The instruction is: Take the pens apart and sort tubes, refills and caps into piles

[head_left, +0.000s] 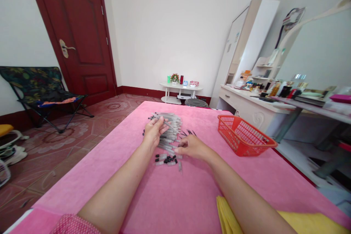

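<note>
A pile of slim clear pen barrels (173,126) lies on the pink cloth in front of me, most pointing sideways. My left hand (155,131) is over the pile's left side, thumb and fingers pinched together; what is between them is too small to make out. At the pile's near right edge, my right hand (192,147) has its fingers curled in a pinch, and their contents are hidden. Several thin dark pointed pieces (189,132) lie just beyond the right hand. Closer to me is a small heap of clear pen caps with black parts (168,159).
An orange-red plastic basket (246,142) stands on the table's right side. Folded yellow cloth (309,223) lies at the near right, under my right forearm. Left of the table is a folding chair (49,91); a cluttered dresser (255,100) stands to the right.
</note>
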`<state>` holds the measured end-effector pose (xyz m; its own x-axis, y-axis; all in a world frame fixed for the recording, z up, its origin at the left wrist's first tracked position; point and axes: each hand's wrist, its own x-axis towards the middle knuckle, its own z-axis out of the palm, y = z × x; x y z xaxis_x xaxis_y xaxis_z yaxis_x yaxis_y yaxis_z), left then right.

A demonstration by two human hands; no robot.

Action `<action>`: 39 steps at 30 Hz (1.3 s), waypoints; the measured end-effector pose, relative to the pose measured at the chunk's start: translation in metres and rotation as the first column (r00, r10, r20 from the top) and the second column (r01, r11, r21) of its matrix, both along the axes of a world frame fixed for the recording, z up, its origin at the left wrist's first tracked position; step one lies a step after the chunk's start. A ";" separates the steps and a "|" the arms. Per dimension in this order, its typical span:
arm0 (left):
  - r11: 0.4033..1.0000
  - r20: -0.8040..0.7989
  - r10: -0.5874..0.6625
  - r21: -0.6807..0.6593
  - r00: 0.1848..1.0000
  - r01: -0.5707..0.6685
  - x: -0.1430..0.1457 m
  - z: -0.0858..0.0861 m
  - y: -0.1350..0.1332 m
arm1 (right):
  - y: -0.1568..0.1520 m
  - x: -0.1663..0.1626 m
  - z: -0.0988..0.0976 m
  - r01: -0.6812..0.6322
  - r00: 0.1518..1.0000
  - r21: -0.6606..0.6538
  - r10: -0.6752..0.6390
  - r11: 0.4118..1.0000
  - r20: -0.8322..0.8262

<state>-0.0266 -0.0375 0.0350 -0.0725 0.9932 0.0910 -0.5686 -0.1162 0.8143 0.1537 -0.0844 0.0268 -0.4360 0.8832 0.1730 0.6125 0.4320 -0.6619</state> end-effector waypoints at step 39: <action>0.979 -0.297 -0.166 0.067 0.940 0.194 0.045 0.006 -0.037 | -0.013 -0.001 0.042 0.298 0.943 0.328 -0.330 0.896 0.045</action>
<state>0.0181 -0.0742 0.0408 0.1497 0.9732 0.1745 -0.3300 -0.1172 0.9367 0.1529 -0.0974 0.0687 -0.1734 0.8842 0.4337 0.8046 0.3811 -0.4553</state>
